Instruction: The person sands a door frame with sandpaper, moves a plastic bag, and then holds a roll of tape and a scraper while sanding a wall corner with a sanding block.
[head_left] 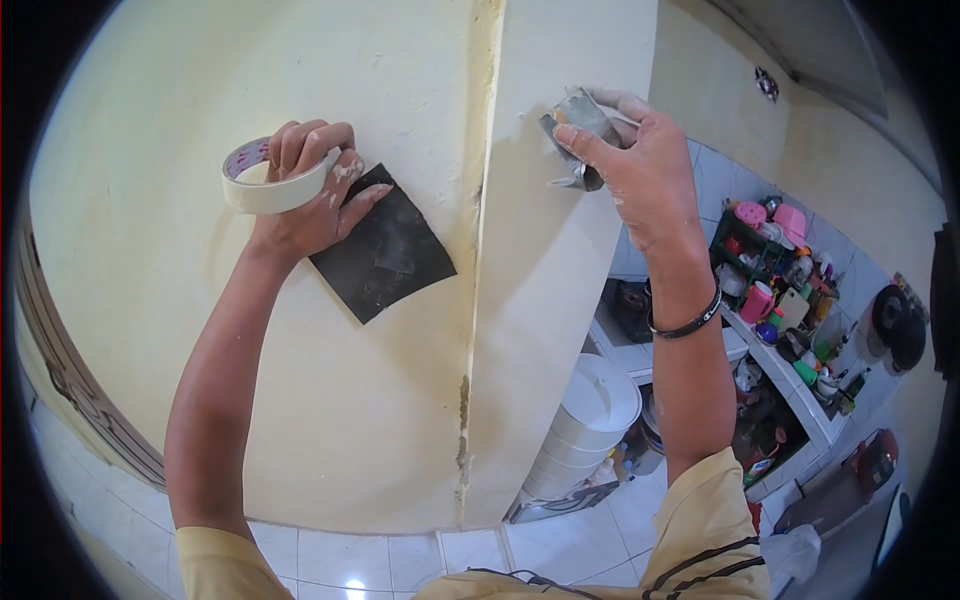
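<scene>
My left hand (310, 195) has its fingers hooked through a roll of cream masking tape (275, 195). Its thumb lies over a dark square sheet, apparently sandpaper (395, 250), which hangs tilted in front of the wall. White powdery smears mark this hand. Higher up and to the right, my right hand (635, 140) pinches a crumpled grey piece (580, 130) with ragged edges and pale dust on it; its exact kind cannot be made out. That hand is near the narrow wall face right of the corner, its fingertips dusted white.
A cracked vertical seam (466, 400) runs down the cream wall (350, 430) between my hands. At lower right stand white buckets (595, 405), a tiled counter and a crowded dish rack (750, 245). A brown door or panel edge curves along the left.
</scene>
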